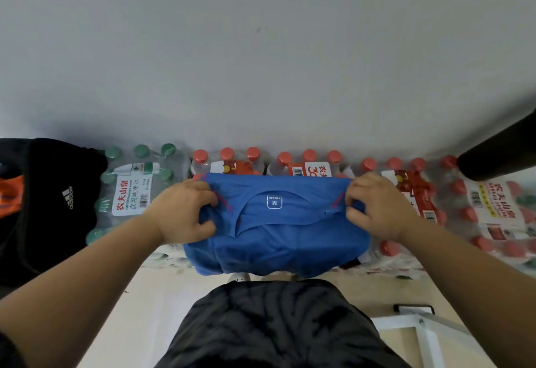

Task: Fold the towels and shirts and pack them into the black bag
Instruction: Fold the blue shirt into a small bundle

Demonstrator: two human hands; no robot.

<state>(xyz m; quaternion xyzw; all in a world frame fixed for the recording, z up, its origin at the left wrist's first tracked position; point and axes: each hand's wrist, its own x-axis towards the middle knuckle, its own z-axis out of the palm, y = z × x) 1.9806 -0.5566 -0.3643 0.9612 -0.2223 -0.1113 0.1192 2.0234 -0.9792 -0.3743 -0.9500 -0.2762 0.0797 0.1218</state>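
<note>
Head camera record: blue fabric shirt (275, 240), gripped at both shoulders

Item 1. Blue fabric shirt with pink seam lines, lying partly folded on top of the bottle packs, neck opening upward (a white size tag reading M shows inside the collar).

Item 2. Left hand (185, 211): fingers curled into the cloth at the shirt's left shoulder, pinching it.

Item 3. Right hand (377, 208): fingers bunched on the cloth at the right shoulder, likewise clamped on it. The two hands are well apart, one at each end of the collar.

Item 4. Black fabric bag with a white three-stripe logo (58, 199), at far left beside the packs, apart from the shirt.

Item 5. Shrink-wrapped pack of green-capped water bottles (130, 190), between bag and shirt.

Item 6. Shrink-wrapped packs of red-capped water bottles (406, 193), along the grey wall (261, 48).

Item 7. White metal frame (420, 327), lower right on the pale floor.
</note>
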